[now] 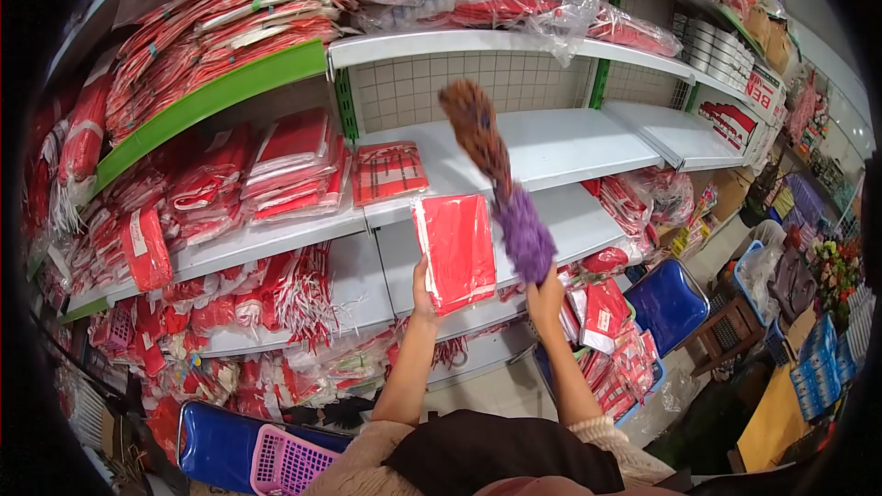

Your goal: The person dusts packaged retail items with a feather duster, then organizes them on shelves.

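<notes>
Tiled wall, white shelves, blue chairs

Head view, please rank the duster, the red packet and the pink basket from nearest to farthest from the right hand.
1. Duster: held in the right hand itself.
2. Red packet: left of the duster, held in the left hand.
3. Pink basket: lower left, farthest away.
</notes>
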The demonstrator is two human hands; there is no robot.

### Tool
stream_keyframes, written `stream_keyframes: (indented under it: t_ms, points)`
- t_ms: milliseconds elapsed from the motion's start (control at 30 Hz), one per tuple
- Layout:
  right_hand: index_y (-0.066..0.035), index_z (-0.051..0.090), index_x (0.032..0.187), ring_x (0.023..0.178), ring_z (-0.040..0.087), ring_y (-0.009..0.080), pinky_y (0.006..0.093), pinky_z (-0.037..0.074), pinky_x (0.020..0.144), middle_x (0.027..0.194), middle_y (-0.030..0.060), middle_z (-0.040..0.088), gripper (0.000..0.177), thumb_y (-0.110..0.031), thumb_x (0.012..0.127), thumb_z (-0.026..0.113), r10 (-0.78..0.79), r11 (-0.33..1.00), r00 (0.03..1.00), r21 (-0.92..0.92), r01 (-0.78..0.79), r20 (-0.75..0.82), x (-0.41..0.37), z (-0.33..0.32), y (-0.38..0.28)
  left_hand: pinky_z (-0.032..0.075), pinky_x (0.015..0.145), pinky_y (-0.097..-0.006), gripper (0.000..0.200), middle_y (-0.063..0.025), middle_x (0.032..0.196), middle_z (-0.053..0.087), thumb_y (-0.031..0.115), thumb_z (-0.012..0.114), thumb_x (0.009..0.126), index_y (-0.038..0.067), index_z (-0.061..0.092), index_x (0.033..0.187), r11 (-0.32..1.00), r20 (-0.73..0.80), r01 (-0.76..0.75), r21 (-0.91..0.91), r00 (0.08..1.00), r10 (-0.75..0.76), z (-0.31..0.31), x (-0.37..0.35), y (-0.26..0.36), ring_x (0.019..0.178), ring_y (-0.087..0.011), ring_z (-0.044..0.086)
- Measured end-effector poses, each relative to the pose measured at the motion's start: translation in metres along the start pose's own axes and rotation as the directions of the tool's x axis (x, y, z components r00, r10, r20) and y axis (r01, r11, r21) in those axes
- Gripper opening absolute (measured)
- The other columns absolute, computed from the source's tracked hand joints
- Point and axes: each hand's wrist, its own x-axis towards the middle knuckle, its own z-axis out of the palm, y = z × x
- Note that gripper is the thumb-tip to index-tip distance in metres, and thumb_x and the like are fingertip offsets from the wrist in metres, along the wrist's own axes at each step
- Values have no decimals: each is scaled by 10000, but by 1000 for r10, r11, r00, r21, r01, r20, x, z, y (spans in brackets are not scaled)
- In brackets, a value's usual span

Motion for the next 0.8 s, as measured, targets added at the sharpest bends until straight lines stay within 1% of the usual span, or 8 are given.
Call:
stream_keyframes:
  t_ms: [33, 100, 167, 367, 500, 600, 700, 800]
  points:
    - [50, 403, 1172, 773, 567, 452, 469, 439, 678, 807, 281, 585, 442, -55, 766, 540, 71, 996, 997, 49, -70, -25, 18, -2, -29, 433, 939, -463, 539, -135, 1240, 526, 434, 456, 882, 57, 441, 1268, 999, 34, 9, -49, 999, -7, 9, -1, 5, 1095, -294, 540]
    - [56, 332, 1211, 864, 558, 453, 447, 441, 740, 893, 290, 574, 502, -16, 765, 550, -228, 961, 959, 121, 250, -170, 56, 8, -55, 440, 930, -462, 526, -136, 1235, 530, 426, 455, 885, 57, 446, 1261, 994, 75, 25, -110, 997, -16, 20, -3, 13, 1088, -291, 544]
    - [50, 379, 1183, 943, 543, 453, 446, 440, 797, 995, 302, 560, 457, 25, 753, 533, -357, 916, 916, 124, 381, -181, 88, 13, -86, 448, 921, -460, 511, -136, 1227, 535, 416, 454, 888, 59, 451, 1253, 991, 89, 31, -132, 996, -19, 26, -1, 21, 1082, -288, 549]
    - [62, 497, 1044, 938, 579, 423, 467, 483, 783, 1069, 325, 523, 301, -37, 764, 540, -80, 901, 935, -376, 216, 346, 171, 51, -122, 457, 907, -450, 472, -126, 1212, 546, 387, 451, 898, 62, 460, 1241, 989, 76, -54, -138, 995, 65, 22, 6, 37, 1070, -281, 554]
    - [11, 535, 1053, 764, 604, 391, 425, 500, 730, 856, 240, 599, 296, -152, 809, 569, -444, 750, 896, -554, 362, -15, 160, 64, -130, 457, 908, -438, 461, -107, 1208, 550, 382, 453, 898, 66, 466, 1234, 976, 104, -56, -212, 991, 79, 24, 13, 44, 1060, -266, 560]
    - [-33, 526, 1164, 804, 604, 302, 358, 487, 742, 858, 187, 620, 407, -188, 800, 620, -616, 787, 732, -241, 567, -291, 134, 61, -146, 454, 909, -426, 464, -97, 1210, 549, 394, 439, 904, 70, 464, 1235, 971, 93, -153, -184, 981, 172, 30, 23, 56, 1064, -247, 557]
    - [-28, 505, 1183, 821, 596, 213, 323, 468, 752, 871, 145, 627, 391, -165, 829, 595, -272, 861, 954, 475, 182, 128, 105, 64, -164, 444, 918, -378, 507, -91, 1190, 557, 438, 428, 900, 62, 458, 1239, 956, 30, -293, -27, 955, 294, 50, 39, 77, 1058, -233, 560]
    - [29, 503, 1179, 810, 596, 146, 261, 468, 726, 903, 117, 632, 369, -97, 838, 571, -250, 720, 936, 694, 9, 247, 110, 78, -177, 435, 933, -369, 546, -83, 1221, 543, 471, 426, 901, 67, 436, 1269, 908, -87, -306, 287, 936, 342, 52, 71, 108, 1086, -207, 547]
